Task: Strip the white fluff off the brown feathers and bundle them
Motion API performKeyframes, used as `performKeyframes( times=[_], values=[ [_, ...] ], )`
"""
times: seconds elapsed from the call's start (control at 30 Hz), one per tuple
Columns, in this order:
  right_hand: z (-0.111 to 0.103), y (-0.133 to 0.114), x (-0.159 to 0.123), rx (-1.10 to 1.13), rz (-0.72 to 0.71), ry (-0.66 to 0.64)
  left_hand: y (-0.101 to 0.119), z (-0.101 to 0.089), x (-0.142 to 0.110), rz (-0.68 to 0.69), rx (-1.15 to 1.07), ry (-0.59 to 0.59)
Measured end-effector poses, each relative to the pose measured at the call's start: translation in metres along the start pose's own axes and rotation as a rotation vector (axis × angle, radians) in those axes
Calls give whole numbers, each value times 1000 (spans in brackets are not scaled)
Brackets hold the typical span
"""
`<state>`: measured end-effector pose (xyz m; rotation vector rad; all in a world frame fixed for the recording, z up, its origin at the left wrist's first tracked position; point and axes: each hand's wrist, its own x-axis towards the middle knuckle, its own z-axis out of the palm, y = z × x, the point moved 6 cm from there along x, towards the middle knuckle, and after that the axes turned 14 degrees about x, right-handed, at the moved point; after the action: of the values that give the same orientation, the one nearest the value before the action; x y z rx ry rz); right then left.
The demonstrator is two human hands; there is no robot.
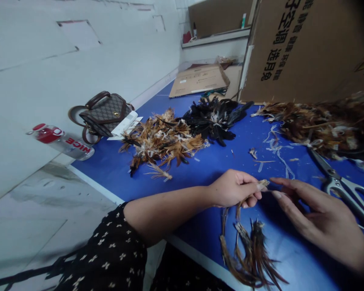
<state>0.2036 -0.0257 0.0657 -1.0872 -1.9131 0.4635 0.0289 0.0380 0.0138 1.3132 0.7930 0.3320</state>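
My left hand [236,188] is closed around the quill ends of a small bundle of brown feathers [255,254], pinching the pale tip between thumb and fingers. The feathers hang down over the table's near edge. Just to the right, my right hand [318,214] has its index finger raised close to the pale tip. A thin strip [267,191] runs from the bundle to my right thumb, where it seems to be held; the other right fingers are partly hidden. Beside my right hand lie metal scissors [342,186], their blades pointing away.
Tied brown feather bunches [166,139] and black ones [216,117] lie on the blue table [200,173]. More brown feathers [327,121] pile up at right by a large carton [309,48]. Loose white strips [280,151], a handbag [106,113] and a bottle [62,141] are also here.
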Motion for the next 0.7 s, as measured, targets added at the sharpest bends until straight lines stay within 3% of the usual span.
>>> performKeyframes(
  times=[0.23,0.43,0.57,0.7],
  values=[
    [-2,-13,6,26,-121,-148,-5,1,-4,-65,286,-45],
    [6,-22,10,139,-156,-179,0,15,-7,215,597,-199],
    [3,-14,11,184,-66,-95,5,21,-11,263,442,-249],
    [-4,-3,9,115,-8,24,7,14,-11,148,151,-117]
  ],
)
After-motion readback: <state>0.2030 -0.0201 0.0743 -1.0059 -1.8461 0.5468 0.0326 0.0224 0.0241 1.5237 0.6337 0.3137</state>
